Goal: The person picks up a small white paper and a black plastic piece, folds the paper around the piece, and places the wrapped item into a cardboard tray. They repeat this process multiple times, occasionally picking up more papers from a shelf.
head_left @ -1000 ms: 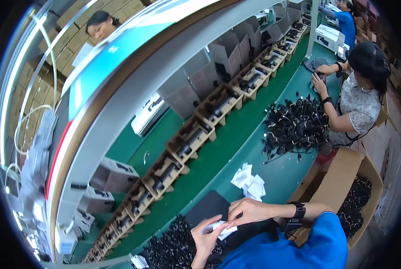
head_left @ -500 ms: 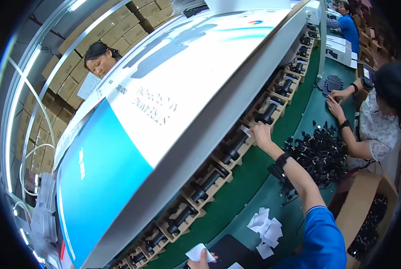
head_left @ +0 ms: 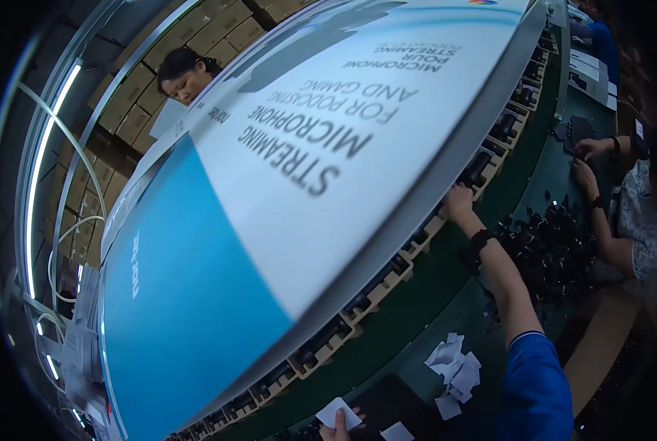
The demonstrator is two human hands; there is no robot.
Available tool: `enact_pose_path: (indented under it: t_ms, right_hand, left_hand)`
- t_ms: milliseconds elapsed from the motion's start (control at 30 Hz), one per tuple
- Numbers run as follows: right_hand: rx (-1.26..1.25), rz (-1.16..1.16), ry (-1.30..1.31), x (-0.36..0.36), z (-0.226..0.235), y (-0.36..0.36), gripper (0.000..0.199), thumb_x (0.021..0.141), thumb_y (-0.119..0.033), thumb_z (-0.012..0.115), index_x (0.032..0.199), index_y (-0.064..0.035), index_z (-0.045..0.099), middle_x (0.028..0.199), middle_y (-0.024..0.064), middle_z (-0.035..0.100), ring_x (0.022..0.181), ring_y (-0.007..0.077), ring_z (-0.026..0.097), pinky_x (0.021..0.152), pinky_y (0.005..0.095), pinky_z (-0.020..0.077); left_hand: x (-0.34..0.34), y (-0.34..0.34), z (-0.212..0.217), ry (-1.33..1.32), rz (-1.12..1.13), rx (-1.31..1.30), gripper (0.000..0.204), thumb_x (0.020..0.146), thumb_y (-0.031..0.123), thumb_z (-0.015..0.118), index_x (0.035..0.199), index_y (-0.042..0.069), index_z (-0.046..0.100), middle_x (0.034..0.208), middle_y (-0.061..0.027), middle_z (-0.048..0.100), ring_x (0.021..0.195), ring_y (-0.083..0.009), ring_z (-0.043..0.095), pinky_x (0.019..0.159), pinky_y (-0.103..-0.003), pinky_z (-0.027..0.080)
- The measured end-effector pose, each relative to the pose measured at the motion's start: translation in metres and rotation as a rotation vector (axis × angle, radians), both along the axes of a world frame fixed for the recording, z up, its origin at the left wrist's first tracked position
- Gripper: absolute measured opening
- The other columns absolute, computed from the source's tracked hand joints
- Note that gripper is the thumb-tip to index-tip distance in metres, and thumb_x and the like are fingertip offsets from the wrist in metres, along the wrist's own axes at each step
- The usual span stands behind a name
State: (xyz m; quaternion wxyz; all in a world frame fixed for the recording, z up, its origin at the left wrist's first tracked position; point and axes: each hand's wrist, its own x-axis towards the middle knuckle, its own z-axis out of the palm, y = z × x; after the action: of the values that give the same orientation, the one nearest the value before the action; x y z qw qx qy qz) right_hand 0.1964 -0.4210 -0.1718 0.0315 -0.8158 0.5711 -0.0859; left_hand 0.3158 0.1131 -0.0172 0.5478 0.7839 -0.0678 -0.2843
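My right hand [head_left: 459, 202] reaches to a brown moulded pulp tray [head_left: 432, 228] in the row beside the large box panel. Its fingers look curled together at the tray's edge, and the panel's rim partly covers what they touch. A black cylindrical microphone part [head_left: 477, 169] lies in the tray just beyond it. At the lower edge, my left hand [head_left: 337, 432] is closed on a small stack of white paper cards [head_left: 338, 414], thumb on top. Loose white cards [head_left: 457, 371] lie scattered on the green table [head_left: 409, 360] between my arms.
The large white and blue printed box panel [head_left: 269, 206] fills the middle and hides much of the tray row. A heap of black cables [head_left: 552, 250] lies right of my forearm. A co-worker's hands [head_left: 589, 158] handle black parts. An open carton [head_left: 600, 345] stands at the lower right.
The view has shifted, so the panel covers more of the trays. The white slip seen at my right fingertips earlier no longer shows. My left hand still holds its cards.
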Motion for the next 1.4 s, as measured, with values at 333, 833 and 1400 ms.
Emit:
enact_pose_path:
  t_ms: [333, 833, 1400]
  right_hand:
    - [0.294, 1.22, -0.682, 0.007, 0.122, 0.415, 0.085, 0.062, -0.035, 0.074, 0.131, 0.0009, 0.037, 0.128, 0.0156, 0.044, 0.116, 0.0323, 0.043, 0.099, 0.0413, 0.0347]
    - [0.2, 1.42, -0.689, 0.024, 0.197, 0.552, 0.05, 0.07, -0.022, 0.07, 0.114, -0.0066, 0.051, 0.107, 0.005, 0.057, 0.1, 0.0183, 0.05, 0.081, 0.0371, 0.0458]
    - [1.815, 0.921, -0.471, 0.103, 0.16, 0.664, 0.019, 0.086, -0.018, 0.057, 0.101, -0.0051, 0.059, 0.08, 0.0089, 0.063, 0.058, 0.0211, 0.062, 0.049, 0.033, 0.0483]
  left_hand:
    - [-0.013, 0.025, -0.007, 0.562, -0.11, -0.139, 0.03, 0.091, 0.015, 0.05, 0.115, -0.003, 0.049, 0.106, -0.0106, 0.058, 0.099, -0.0211, 0.058, 0.086, -0.035, 0.047]
    - [-0.012, 0.185, 0.047, 0.337, -0.315, -0.171, 0.026, 0.093, 0.013, 0.047, 0.114, -0.002, 0.052, 0.103, -0.007, 0.06, 0.093, -0.0146, 0.058, 0.08, -0.026, 0.046]
    - [0.05, 0.379, 0.014, 0.59, -0.568, 0.122, 0.039, 0.07, 0.009, 0.077, 0.102, -0.002, 0.058, 0.092, -0.0088, 0.064, 0.076, -0.0141, 0.063, 0.067, -0.025, 0.053]
